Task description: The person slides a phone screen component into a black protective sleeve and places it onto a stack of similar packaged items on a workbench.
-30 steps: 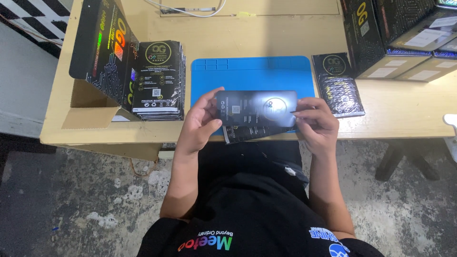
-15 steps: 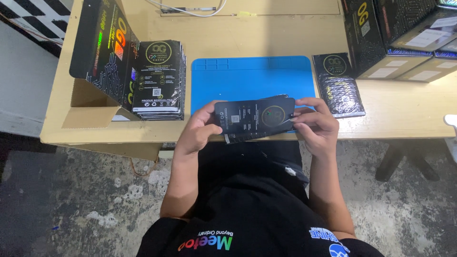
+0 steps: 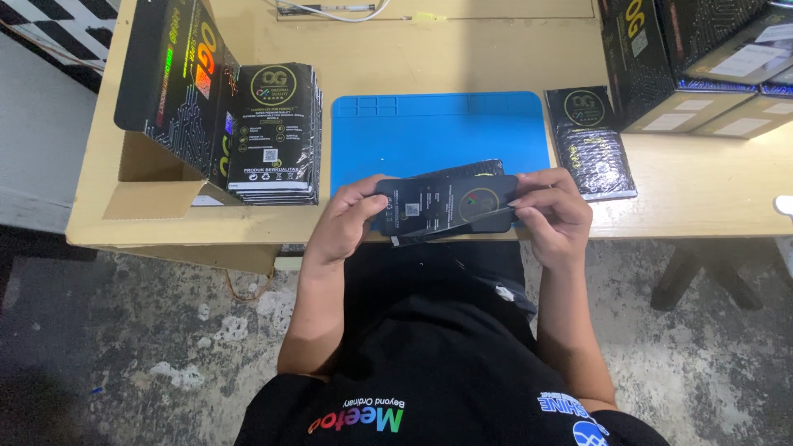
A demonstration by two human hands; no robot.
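The left hand (image 3: pixel 343 227) grips the left end of a flat black packet (image 3: pixel 446 205), fingers curled around its edge. The right hand (image 3: pixel 555 216) holds the right end, fingertips pinched on the packet's edge. The packet is held roughly level, slightly tilted, over the near edge of the blue mat (image 3: pixel 438 132), which lies on the wooden table (image 3: pixel 462 58). A second thin black sheet shows just under the packet; whether it is separate cannot be told.

At 10 o'clock from the hands, a stack of black packets (image 3: pixel 274 132) stands beside an open cardboard box (image 3: pixel 169 107). At 2 o'clock, a smaller stack of packets (image 3: pixel 591 140) lies just right of the mat. At the far right, black cartons (image 3: pixel 686 58) rest on the table.
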